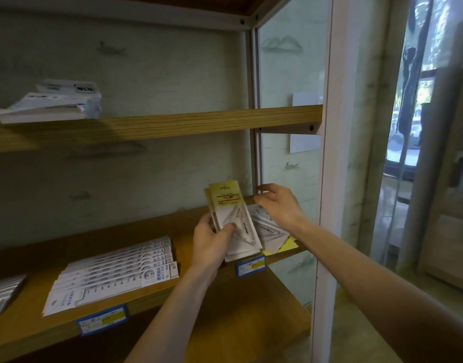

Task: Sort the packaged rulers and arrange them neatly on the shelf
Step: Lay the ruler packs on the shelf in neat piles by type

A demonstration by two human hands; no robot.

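Note:
My left hand (pixel 212 238) grips a small stack of yellow-topped ruler set packs (pixel 231 205), held upright over the right end of the middle shelf (pixel 99 247). My right hand (pixel 278 203) hovers just right of them, fingers spread, over a loose pile of similar packs (pixel 271 231) lying on the shelf. A fanned, tidy row of white straight-ruler packs (pixel 115 268) lies at the shelf's middle left.
More silver-white packs (pixel 2 292) lie at the far left edge. A stack of white packets (pixel 52 103) rests on the upper shelf. Blue price tags (pixel 102 319) (pixel 250 265) hang on the shelf front. A white frame post (pixel 327 179) and glass stand to the right.

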